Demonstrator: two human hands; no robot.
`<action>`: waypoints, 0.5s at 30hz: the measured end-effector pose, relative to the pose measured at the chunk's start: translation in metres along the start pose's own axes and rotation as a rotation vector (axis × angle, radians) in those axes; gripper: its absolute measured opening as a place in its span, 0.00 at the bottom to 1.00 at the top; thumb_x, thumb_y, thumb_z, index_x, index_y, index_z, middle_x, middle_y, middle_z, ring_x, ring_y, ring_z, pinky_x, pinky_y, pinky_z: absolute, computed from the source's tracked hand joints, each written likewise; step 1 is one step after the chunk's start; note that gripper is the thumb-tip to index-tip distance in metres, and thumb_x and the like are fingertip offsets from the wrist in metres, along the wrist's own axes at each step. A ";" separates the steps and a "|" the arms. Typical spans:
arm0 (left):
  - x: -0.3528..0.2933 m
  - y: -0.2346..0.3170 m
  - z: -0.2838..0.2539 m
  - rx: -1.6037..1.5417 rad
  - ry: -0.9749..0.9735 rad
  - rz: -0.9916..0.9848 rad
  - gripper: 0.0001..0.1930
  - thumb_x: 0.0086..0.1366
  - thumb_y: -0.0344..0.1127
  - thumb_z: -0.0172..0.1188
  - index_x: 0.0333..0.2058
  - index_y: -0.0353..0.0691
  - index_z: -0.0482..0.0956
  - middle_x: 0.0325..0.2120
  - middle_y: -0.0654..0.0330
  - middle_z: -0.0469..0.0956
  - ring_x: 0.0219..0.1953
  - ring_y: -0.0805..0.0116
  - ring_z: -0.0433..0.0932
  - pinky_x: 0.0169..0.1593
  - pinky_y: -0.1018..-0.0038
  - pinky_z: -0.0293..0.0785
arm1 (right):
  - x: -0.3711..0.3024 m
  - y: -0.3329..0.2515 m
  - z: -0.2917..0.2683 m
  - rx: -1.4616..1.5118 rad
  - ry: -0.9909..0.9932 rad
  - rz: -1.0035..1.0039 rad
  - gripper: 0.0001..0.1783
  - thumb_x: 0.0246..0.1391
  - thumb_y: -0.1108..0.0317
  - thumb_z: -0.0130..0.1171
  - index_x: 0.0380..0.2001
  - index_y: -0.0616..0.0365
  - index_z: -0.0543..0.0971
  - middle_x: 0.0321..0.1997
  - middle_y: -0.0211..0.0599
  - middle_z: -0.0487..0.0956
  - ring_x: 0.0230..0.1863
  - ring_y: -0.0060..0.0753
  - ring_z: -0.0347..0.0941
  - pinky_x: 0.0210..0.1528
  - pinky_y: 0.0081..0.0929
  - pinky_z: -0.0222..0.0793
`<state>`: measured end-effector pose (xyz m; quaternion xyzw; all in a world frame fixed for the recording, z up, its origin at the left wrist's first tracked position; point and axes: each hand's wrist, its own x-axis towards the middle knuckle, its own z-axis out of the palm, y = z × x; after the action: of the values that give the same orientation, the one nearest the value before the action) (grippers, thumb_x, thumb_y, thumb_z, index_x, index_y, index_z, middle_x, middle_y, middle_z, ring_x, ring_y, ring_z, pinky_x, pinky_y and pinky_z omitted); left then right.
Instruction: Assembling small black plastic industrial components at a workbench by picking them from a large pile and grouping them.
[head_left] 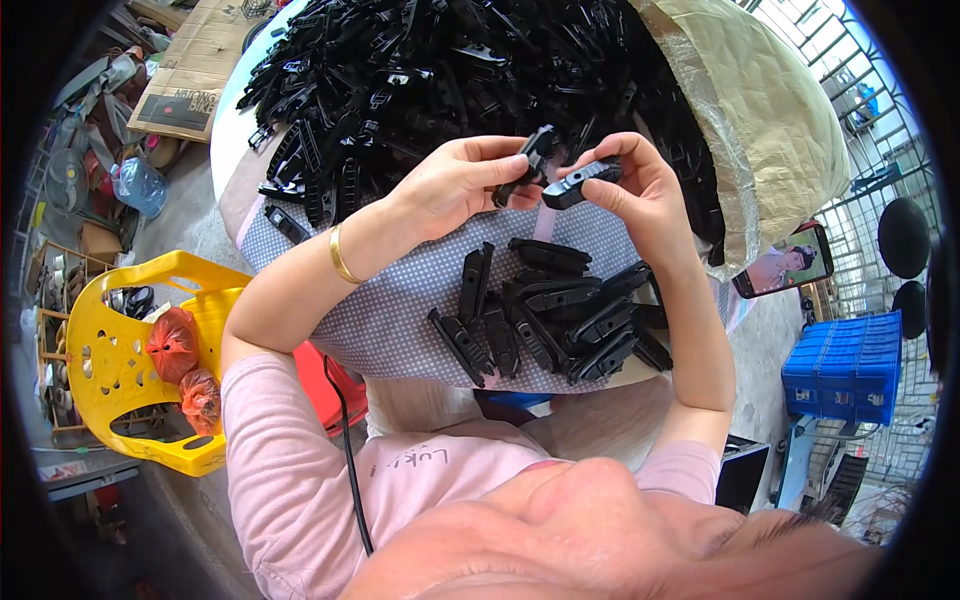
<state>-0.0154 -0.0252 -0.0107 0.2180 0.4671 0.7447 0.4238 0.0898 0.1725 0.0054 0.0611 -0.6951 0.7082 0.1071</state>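
Between the thumb and fingers of my left hand [475,180] is a black plastic part [530,165], tilted upward. My right hand [645,190] pinches a second slim black plastic piece [580,185], whose top catches the light. The two pieces are close together above the table; whether they touch I cannot tell. Just below my hands, a small group of similar long black pieces [555,295] lies on the checked tablecloth [390,315]. Beyond my hands a large heap of black plastic parts [450,80] covers the far side of the round table.
A big tan wrapped sack [765,110] borders the heap at right, with a phone [785,262] showing a picture beside it. A yellow plastic chair [105,350] holding red bags [173,345] stands left. Blue crates [843,368] are stacked right. A black cable [347,440] hangs across my shirt.
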 end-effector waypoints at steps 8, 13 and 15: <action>-0.004 -0.005 0.014 0.207 0.151 -0.059 0.17 0.66 0.35 0.53 0.48 0.28 0.71 0.37 0.55 0.75 0.37 0.68 0.78 0.43 0.71 0.80 | -0.004 0.006 0.018 -0.375 0.046 -0.044 0.19 0.40 0.73 0.71 0.35 0.62 0.74 0.33 0.32 0.77 0.34 0.17 0.73 0.37 0.15 0.71; -0.013 -0.004 0.015 0.573 0.127 0.190 0.20 0.62 0.32 0.59 0.51 0.30 0.71 0.34 0.61 0.77 0.31 0.82 0.73 0.36 0.83 0.75 | -0.007 0.004 0.023 -0.658 0.159 -0.137 0.18 0.38 0.69 0.73 0.31 0.63 0.76 0.28 0.30 0.77 0.31 0.17 0.73 0.33 0.16 0.70; -0.012 -0.005 0.014 0.879 0.135 0.267 0.25 0.53 0.27 0.66 0.51 0.34 0.73 0.30 0.67 0.79 0.26 0.88 0.68 0.29 0.87 0.67 | -0.008 0.009 0.021 -0.685 0.142 -0.173 0.18 0.38 0.68 0.73 0.31 0.63 0.76 0.27 0.30 0.77 0.30 0.16 0.73 0.32 0.16 0.70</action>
<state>0.0038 -0.0272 -0.0075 0.3861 0.7329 0.5368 0.1605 0.0937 0.1515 -0.0050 0.0312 -0.8752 0.4250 0.2290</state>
